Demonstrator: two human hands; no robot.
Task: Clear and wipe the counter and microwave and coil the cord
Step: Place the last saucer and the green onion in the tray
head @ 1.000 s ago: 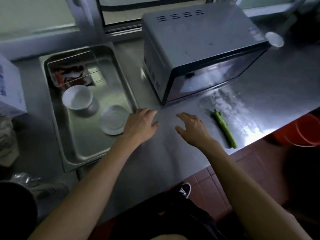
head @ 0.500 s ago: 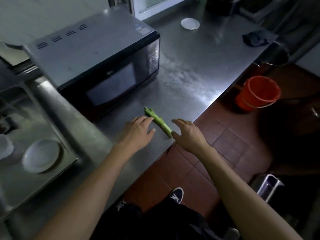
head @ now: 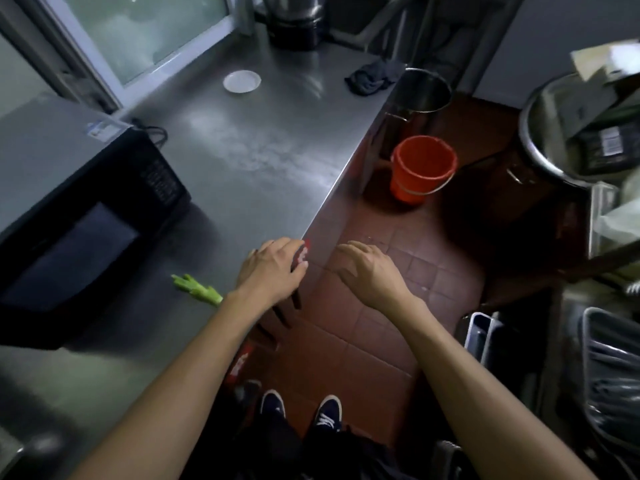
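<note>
The steel counter [head: 263, 157] runs from lower left to the far window. A grey and black microwave [head: 72, 202] stands on it at the left, and its black cord [head: 152, 131] lies behind its right rear corner. A green vegetable stalk [head: 197, 289] lies on the counter in front of the microwave. My left hand [head: 273, 271] hovers over the counter's front edge just right of the stalk, fingers apart, holding nothing. My right hand [head: 372, 273] hangs beyond the edge over the red floor tiles, fingers spread and empty. A dark cloth [head: 372, 77] lies at the counter's far right.
A small white dish [head: 241, 81] sits far back near the window, beside a dark pot [head: 294, 22]. On the floor stand an orange bucket [head: 420, 168] and a steel pot [head: 424, 91]. A big steel basin [head: 540, 140] with boxes and racks crowds the right.
The view has swung right, away from the sink. Both hands have shifted right past the stalk: the left is now at the counter's edge, the right over the floor.
</note>
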